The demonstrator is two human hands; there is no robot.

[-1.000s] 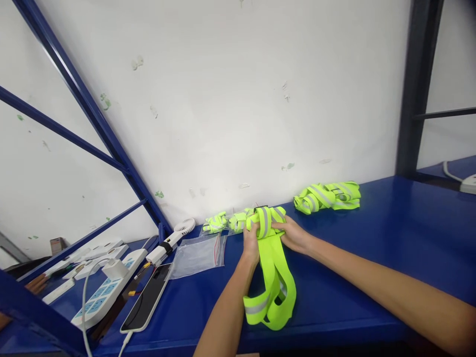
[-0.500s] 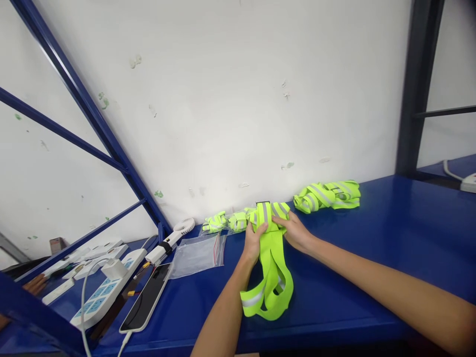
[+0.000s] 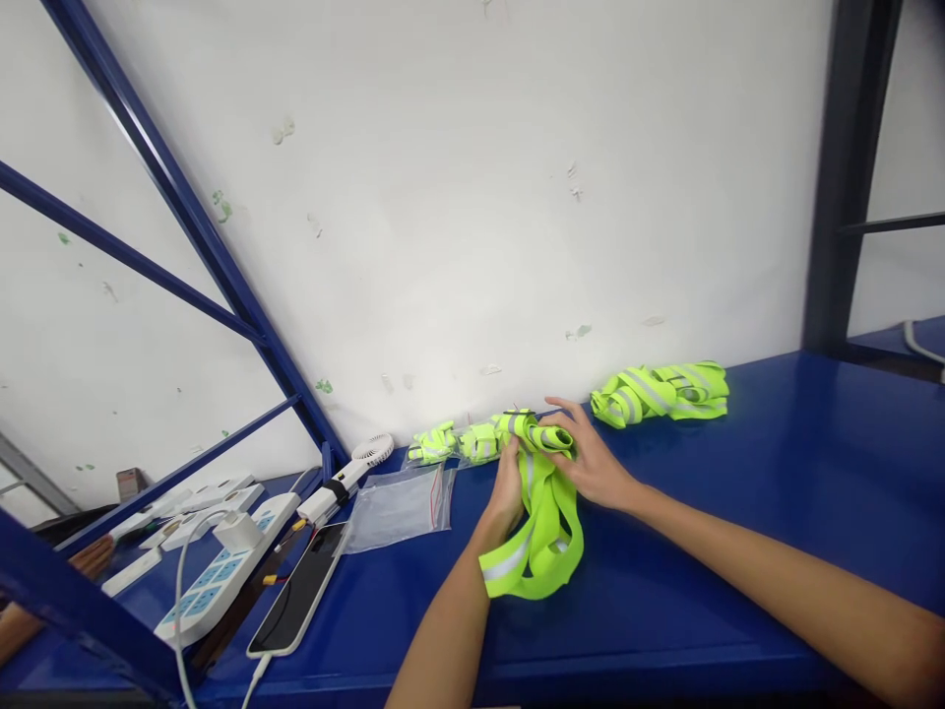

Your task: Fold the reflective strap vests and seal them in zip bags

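Observation:
A neon yellow-green reflective strap (image 3: pixel 542 551) with silver stripes is partly folded between my hands, its loose loops hanging toward the table's front. My left hand (image 3: pixel 508 484) grips the folded part from the left. On the right side, my right hand (image 3: pixel 595 461) pinches the fold with thumb and fingers, its index finger raised. Behind my left hand lie bagged bundles of the same strap (image 3: pixel 433 443). To the right, against the wall, rests a larger heap of reflective straps (image 3: pixel 661 394). A flat clear zip bag (image 3: pixel 399 510) lies left of my hands.
A phone (image 3: pixel 299 591) on a cable, a white power strip (image 3: pixel 225 571) and a small white fan (image 3: pixel 373 450) lie on the left of the blue table (image 3: pixel 738 551). A blue frame post (image 3: pixel 243 305) rises there. Another person's hand (image 3: pixel 93 559) is at far left.
The upper end of the strap has been folded over into a compact roll, and the hanging loops have risen a little. My right hand's index finger has lifted off. The view has shifted slightly.

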